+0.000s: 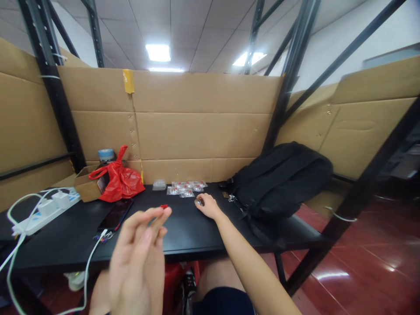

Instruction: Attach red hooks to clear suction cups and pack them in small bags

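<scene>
My left hand [139, 258] is raised close to the camera above the black table's [183, 236] front edge. Its fingers are stretched out and slightly apart, and nothing sits in them. Just past its fingertips a small red piece [164, 205] lies on the table. My right hand [207, 205] reaches forward and rests on the table, its fingers curled over a small clear round item [198, 202]. Several small clear packets [185, 188] with red and white contents lie just beyond that hand, near the cardboard wall.
A black backpack [282, 179] lies at the table's right end. At the left are a red plastic bag [120, 180], a small cardboard box [85, 183], a white power strip with chargers [46, 208], a dark phone [115, 214] and a white cable [90, 258]. Cardboard walls [197, 127] enclose the table.
</scene>
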### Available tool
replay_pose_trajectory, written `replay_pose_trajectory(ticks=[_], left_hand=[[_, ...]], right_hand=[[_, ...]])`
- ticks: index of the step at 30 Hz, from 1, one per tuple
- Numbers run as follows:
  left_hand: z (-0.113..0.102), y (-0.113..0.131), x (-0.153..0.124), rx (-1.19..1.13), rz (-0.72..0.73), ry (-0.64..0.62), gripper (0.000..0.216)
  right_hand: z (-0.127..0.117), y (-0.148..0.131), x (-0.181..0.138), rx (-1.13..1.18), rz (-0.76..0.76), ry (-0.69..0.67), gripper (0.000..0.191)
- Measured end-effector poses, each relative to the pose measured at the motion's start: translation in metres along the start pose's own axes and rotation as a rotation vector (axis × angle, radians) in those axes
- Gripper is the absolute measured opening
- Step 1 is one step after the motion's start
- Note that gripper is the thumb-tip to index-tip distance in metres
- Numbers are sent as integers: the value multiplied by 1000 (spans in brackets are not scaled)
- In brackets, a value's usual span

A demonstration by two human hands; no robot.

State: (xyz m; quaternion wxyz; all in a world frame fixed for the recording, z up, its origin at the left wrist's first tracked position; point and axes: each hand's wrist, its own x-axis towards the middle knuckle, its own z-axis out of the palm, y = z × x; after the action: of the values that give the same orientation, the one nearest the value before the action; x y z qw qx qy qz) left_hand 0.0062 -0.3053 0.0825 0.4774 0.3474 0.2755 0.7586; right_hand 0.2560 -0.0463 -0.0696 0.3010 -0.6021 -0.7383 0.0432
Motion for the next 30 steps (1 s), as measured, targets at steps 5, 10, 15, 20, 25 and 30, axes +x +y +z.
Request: replay_pose_trajectory(ticks=[5,10,15,20,25,30], left_hand=[[14,-31,35,-101,-141,-28,28],[5,-50,33,-99,-155,-50,28],[-22,-84,96,180,125,-48,30],[-63,-135,224,923,160,-418,20],[-86,-166,288,1011,141,-580,21],[-105,-169,297,1056,140,-654,28]], right_hand=[[1,3,0,33,-19,23,22],[1,6,1,74,-38,41,24],[-1,8,-1,242,-76,86,26],[-4,3,-1,355,-27,134,26],[-6,-2,-1,353,-4,167,27],[-13,3,5,355,12,187,25]])
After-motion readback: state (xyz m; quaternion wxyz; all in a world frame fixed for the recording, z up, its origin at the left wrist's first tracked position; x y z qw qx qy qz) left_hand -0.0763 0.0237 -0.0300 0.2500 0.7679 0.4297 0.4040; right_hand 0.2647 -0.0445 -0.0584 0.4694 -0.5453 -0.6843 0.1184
